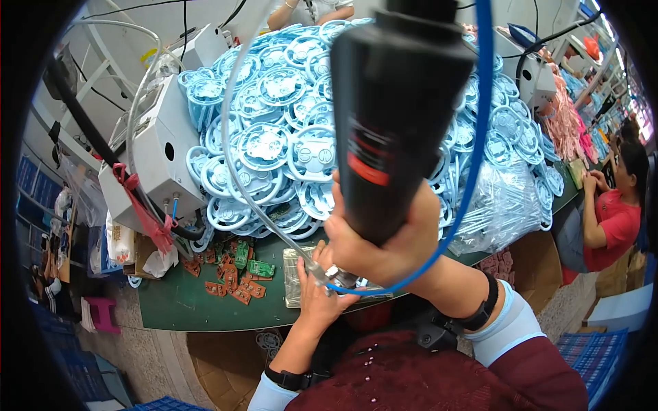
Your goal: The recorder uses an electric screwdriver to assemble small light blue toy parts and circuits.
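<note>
My right hand (384, 250) is wrapped round the lower part of a black power screwdriver (401, 116), which stands upright close in front of the view. Its tip is hidden behind the hand. A blue hose (473, 164) loops down beside it. Below, my left hand (319, 294) lies over a flat pale metal plate (293, 277) at the table's near edge, thumb and fingers apart. A small shiny piece (348, 279) shows between them, partly covered. A thin clear tube (250, 195) ends in a metal fitting (317, 270) that crosses in front of the left hand.
Light blue plastic steering-wheel-shaped parts (267, 144) are heaped over the green table (185, 298). Brown and green circuit boards (236, 274) lie left of the plate. Grey machine boxes (154, 154) stand at left, a clear plastic bag (500, 205) at right. A person in red (613, 212) sits far right.
</note>
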Demonstrator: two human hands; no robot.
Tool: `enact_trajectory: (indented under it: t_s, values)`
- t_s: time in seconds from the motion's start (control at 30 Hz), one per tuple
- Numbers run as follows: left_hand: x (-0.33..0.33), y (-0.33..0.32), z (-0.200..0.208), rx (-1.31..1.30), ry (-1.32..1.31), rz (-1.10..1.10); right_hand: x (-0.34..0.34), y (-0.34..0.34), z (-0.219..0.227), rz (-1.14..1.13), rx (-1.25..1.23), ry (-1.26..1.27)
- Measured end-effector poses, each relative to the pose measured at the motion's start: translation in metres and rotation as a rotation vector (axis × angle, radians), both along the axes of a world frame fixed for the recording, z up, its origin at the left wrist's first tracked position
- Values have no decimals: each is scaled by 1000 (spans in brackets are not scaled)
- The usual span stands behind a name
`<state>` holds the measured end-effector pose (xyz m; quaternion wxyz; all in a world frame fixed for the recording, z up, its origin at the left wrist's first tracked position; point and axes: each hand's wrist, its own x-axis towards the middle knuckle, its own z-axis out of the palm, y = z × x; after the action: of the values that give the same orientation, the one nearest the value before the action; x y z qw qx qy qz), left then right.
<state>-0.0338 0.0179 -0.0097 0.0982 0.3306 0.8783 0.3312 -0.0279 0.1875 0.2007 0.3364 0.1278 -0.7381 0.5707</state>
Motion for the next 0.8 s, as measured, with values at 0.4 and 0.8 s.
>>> enact_trajectory:
  t_s: [0.4,0.8]
  values:
    - [21,-18,-4,69,305,108,21,-9,41,169,-278,-7]
    - [27,-14,14,137,243,164,18,-34,5,185,-115,-36]
